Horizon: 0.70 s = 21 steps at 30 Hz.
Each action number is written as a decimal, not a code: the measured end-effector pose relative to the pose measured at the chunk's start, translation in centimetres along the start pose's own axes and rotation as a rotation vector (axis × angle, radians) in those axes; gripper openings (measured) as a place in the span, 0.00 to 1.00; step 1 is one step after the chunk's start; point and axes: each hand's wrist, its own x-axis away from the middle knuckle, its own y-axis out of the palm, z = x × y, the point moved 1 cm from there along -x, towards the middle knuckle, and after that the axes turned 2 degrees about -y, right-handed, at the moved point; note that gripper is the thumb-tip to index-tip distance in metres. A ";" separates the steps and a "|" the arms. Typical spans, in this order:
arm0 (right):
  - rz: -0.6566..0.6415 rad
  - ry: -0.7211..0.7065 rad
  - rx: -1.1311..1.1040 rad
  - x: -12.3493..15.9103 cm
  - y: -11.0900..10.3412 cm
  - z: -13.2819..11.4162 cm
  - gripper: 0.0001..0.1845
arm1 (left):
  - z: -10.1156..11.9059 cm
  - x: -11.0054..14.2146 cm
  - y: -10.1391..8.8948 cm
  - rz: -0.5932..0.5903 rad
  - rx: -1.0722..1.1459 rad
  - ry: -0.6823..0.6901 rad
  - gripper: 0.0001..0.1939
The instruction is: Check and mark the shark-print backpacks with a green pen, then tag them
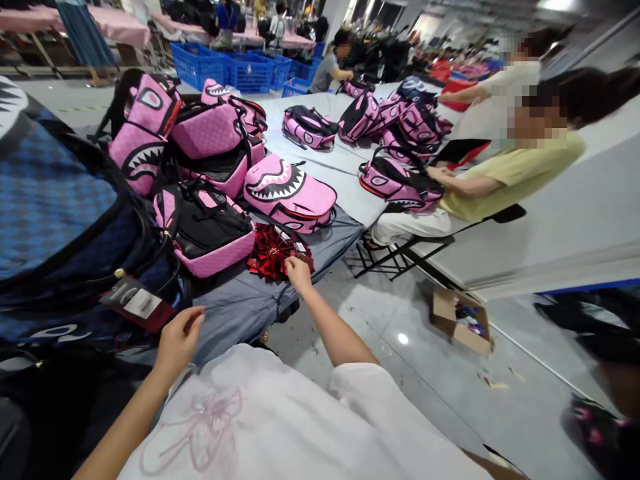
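Note:
My right hand (298,272) reaches out to a pile of shiny red tags (273,252) at the edge of the grey table (235,303), its fingers pinched on one of them. My left hand (179,340) hovers near the table's front edge with fingers curled and nothing visible in them, close to a black and red hang tag (137,303) on a blue backpack (55,220). Pink shark-mouth backpacks (289,192) lie just beyond the red tags.
Several more pink backpacks (210,140) cover the table. A seated person in a yellow shirt (510,177) handles one on the right. A small cardboard box (463,320) sits on the floor. Blue crates (225,67) stand at the back.

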 end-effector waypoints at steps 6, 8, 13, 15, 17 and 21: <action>-0.094 -0.129 0.357 -8.4 -3.2 6.3 0.18 | 4.5 -9.1 12.8 -0.121 -0.064 -0.065 0.18; -0.172 -0.222 0.430 -10.6 -2.8 6.9 0.17 | 6.3 -12.2 17.1 -0.133 -0.107 -0.052 0.20; -0.336 -0.400 0.560 -13.7 -1.5 8.1 0.14 | 9.2 -17.0 24.6 -0.150 -0.263 -0.020 0.25; -0.375 -0.461 0.589 -14.1 -1.4 8.5 0.16 | 9.7 -17.8 26.2 -0.170 -0.332 -0.037 0.25; -0.388 -0.516 0.601 -14.3 -1.5 8.7 0.18 | 9.7 -18.3 27.2 -0.182 -0.397 -0.072 0.21; -0.384 -0.605 0.585 -15.1 -2.8 8.8 0.20 | 9.3 -19.2 28.1 -0.180 -0.493 -0.143 0.09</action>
